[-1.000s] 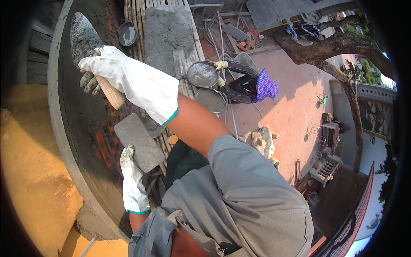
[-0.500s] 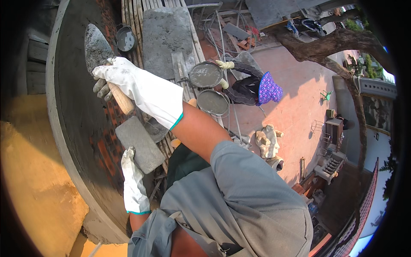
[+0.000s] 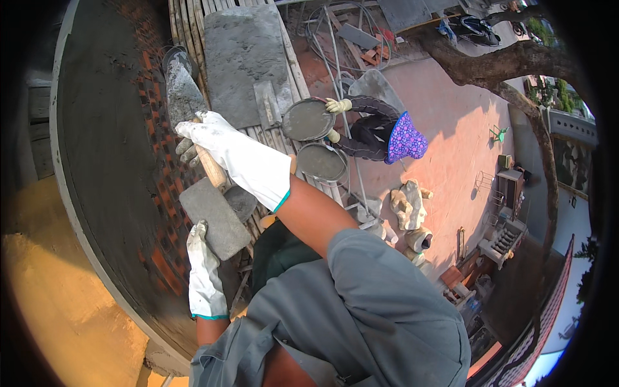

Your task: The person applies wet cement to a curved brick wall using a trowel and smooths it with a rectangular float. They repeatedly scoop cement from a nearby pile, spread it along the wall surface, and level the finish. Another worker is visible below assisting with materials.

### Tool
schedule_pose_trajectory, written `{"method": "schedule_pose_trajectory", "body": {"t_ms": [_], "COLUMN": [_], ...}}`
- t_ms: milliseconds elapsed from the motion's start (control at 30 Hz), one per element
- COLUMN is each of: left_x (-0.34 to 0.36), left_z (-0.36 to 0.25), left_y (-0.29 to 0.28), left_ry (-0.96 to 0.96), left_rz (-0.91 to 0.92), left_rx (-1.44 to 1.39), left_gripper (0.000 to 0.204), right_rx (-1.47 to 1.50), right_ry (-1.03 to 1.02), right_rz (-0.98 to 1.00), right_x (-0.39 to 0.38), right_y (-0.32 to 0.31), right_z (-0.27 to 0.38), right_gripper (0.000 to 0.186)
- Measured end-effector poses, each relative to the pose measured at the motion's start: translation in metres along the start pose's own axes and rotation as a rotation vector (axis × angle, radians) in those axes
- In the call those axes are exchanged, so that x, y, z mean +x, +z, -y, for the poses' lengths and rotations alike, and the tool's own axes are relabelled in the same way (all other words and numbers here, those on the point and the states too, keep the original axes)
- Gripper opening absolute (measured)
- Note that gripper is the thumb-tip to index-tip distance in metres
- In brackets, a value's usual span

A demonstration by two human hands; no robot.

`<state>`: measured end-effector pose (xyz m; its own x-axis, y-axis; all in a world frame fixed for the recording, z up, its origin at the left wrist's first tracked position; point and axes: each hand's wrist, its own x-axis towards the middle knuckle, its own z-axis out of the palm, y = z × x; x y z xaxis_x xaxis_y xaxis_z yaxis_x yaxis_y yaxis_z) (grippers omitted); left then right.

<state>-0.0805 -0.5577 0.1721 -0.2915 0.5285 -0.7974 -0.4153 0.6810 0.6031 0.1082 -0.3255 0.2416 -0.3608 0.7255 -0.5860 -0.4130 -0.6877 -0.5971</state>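
Note:
My right hand (image 3: 225,148), in a white glove with a grimy fingertip area, grips the wooden handle (image 3: 213,169) of a pointed trowel. Its mortar-smeared blade (image 3: 184,93) overlaps a small bucket (image 3: 180,59) on bamboo poles. My left hand (image 3: 203,271), also gloved, is closed at the lower edge of a grey rectangular board (image 3: 215,218), holding it; its underside is hidden. Beside me runs a curved brick wall (image 3: 164,203) partly coated with wet grey mortar (image 3: 97,148).
A co-worker in a purple floral hat (image 3: 406,135) grips a mortar pan (image 3: 306,121) near a second pan (image 3: 319,161). A large mortar-covered board (image 3: 242,58) lies on bamboo poles (image 3: 184,22). A tree branch (image 3: 496,61) hangs at right; sacks (image 3: 409,203) lie on the paving.
My right hand and trowel have moved right and downward in the picture, the blade now over the small bucket. More wall shows at left. The co-worker still grips the pan.

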Motion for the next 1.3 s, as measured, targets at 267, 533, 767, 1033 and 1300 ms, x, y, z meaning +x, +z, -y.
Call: {"method": "schedule_pose_trajectory", "body": {"t_ms": [267,533,767,1033,1300], "left_x": [0.043,0.067,0.081,0.096,0.141], "left_z": [-0.045,-0.07,-0.077,-0.077,-0.082], "left_y": [0.075,0.117,0.137,0.132,0.139], "left_ry": [-0.062,-0.055,-0.141,-0.15,-0.14], "left_rz": [-0.018,0.037,0.122,0.094,0.068], "left_rx": [0.059,0.165,0.102,0.168,0.238], "left_gripper": [0.02,0.025,0.029,0.033,0.036], "right_rx": [-0.148,-0.26,-0.928,-1.288,-0.946], "right_ry": [0.052,-0.041,-0.627,-1.141,-0.523], "right_rz": [-0.247,-0.128,0.329,0.546,0.134], "right_x": [0.03,0.015,0.011,0.026,0.043], "right_y": [-0.07,-0.052,0.047,0.105,-0.004], "right_z": [0.013,0.088,0.153,0.158,0.141], "right_gripper": [0.083,0.057,0.021,0.004,0.03]}}
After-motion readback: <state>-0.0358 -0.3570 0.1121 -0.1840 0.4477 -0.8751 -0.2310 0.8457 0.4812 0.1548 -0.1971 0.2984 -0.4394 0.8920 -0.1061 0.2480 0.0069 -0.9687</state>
